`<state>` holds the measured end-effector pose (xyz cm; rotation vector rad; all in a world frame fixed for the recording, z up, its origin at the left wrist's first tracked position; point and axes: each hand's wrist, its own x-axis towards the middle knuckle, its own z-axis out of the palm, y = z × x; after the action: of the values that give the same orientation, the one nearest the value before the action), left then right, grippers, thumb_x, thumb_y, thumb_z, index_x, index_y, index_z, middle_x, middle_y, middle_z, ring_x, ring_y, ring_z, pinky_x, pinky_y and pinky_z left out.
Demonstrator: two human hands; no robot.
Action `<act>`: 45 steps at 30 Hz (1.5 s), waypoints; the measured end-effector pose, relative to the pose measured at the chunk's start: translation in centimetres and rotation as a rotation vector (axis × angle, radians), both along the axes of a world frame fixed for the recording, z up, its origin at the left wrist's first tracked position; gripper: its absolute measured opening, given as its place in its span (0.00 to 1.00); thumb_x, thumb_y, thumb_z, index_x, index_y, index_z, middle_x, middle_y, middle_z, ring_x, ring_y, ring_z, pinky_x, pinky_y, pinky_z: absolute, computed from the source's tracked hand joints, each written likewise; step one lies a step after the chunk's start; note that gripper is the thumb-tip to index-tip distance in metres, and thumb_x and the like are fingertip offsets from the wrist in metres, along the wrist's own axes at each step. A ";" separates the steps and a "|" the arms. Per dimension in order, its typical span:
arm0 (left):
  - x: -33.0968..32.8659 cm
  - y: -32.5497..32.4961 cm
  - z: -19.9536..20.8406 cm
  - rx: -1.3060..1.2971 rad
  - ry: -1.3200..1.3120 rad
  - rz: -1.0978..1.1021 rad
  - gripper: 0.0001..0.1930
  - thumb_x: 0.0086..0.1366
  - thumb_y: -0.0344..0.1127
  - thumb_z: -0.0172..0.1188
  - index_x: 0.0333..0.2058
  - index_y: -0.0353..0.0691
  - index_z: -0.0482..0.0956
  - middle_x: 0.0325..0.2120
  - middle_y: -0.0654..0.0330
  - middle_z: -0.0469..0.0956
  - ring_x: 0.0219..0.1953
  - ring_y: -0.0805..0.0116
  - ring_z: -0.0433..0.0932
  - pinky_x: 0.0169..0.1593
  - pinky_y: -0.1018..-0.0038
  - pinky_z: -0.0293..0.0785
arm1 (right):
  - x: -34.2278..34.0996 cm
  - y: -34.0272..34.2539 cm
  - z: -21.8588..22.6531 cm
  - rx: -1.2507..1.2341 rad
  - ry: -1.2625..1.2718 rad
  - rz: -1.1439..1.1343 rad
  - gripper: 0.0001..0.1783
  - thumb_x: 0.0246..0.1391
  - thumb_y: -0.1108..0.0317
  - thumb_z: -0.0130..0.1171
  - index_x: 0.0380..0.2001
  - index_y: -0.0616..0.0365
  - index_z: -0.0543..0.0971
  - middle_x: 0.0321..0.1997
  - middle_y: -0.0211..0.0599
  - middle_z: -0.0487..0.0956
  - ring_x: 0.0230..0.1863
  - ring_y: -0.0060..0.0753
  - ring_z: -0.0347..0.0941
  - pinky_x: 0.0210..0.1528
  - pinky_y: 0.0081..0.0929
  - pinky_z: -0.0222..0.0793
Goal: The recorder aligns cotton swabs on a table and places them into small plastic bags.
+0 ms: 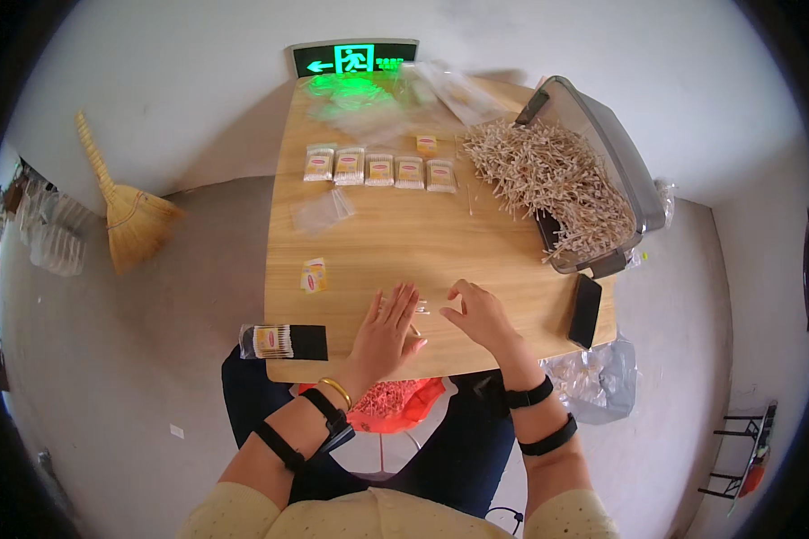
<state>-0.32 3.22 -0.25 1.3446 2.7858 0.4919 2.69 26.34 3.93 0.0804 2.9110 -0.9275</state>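
Observation:
My left hand (390, 331) lies flat near the table's front edge, fingers stretched out, over a few cotton swabs (421, 308) whose tips show beside it. Just to the right, my right hand (478, 314) hovers with bent fingers, thumb and forefinger apart, and I see nothing between them. Yellow-and-white cards (314, 276) lie left of my left hand. Farther back stands a row of filled swab packets (380, 170), with one small card (426, 144) behind it. Clear flat bags (325, 212) lie in front of the row.
A grey bin (622, 162) lies tipped at the right, loose swabs (548, 180) spilling from it. Near it is a black phone-like slab (585, 311). Another packet (268, 341) sits on a black block at the left edge. A red-lined container (395, 406) stands below the table.

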 end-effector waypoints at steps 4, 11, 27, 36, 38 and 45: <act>-0.4 0.3 0.0 -0.050 -0.039 -0.051 0.44 0.70 0.58 0.54 0.73 0.33 0.53 0.75 0.49 0.52 0.77 0.52 0.47 0.77 0.52 0.42 | 2.4 1.0 -2.0 -0.236 0.080 -0.173 0.12 0.55 0.64 0.67 0.37 0.59 0.79 0.31 0.43 0.80 0.32 0.45 0.78 0.35 0.39 0.73; 1.3 -3.1 -0.2 -0.167 0.012 -0.140 0.41 0.70 0.57 0.54 0.74 0.42 0.55 0.75 0.51 0.51 0.78 0.50 0.46 0.77 0.47 0.41 | -4.6 4.7 -4.6 -0.017 0.347 -0.331 0.10 0.56 0.66 0.65 0.39 0.58 0.81 0.39 0.44 0.80 0.43 0.50 0.77 0.46 0.43 0.73; -0.4 -1.8 0.3 -0.058 -0.077 -0.129 0.45 0.69 0.57 0.56 0.73 0.32 0.53 0.75 0.47 0.51 0.77 0.50 0.47 0.77 0.46 0.42 | -16.5 8.8 -7.4 0.176 0.399 -0.556 0.07 0.55 0.68 0.64 0.38 0.52 0.79 0.43 0.44 0.77 0.46 0.54 0.74 0.48 0.49 0.72; -0.4 -1.5 -0.8 0.092 -0.197 -0.115 0.43 0.69 0.54 0.58 0.71 0.30 0.54 0.74 0.44 0.52 0.76 0.46 0.49 0.77 0.50 0.45 | -3.6 1.5 -6.0 -0.138 0.288 -0.187 0.08 0.53 0.72 0.64 0.38 0.53 0.81 0.37 0.42 0.79 0.43 0.52 0.76 0.43 0.46 0.73; -0.3 -1.1 -1.1 0.115 -0.217 -0.119 0.43 0.69 0.54 0.58 0.71 0.30 0.54 0.74 0.43 0.53 0.76 0.45 0.49 0.77 0.51 0.45 | -2.6 -1.4 -6.5 -0.109 0.343 -0.071 0.08 0.53 0.72 0.64 0.38 0.53 0.81 0.39 0.42 0.79 0.45 0.52 0.75 0.44 0.47 0.73; -0.2 -0.8 -0.2 -0.011 -0.019 -0.109 0.41 0.68 0.52 0.57 0.71 0.33 0.56 0.73 0.47 0.56 0.76 0.51 0.52 0.76 0.46 0.45 | -9.2 6.1 -4.4 0.071 0.396 -0.530 0.12 0.54 0.68 0.67 0.43 0.52 0.81 0.50 0.48 0.76 0.53 0.56 0.72 0.57 0.47 0.69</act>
<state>-0.49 2.38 -0.43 1.4720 2.6774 0.4820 -6.55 32.45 -0.44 0.7929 3.3622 -0.9947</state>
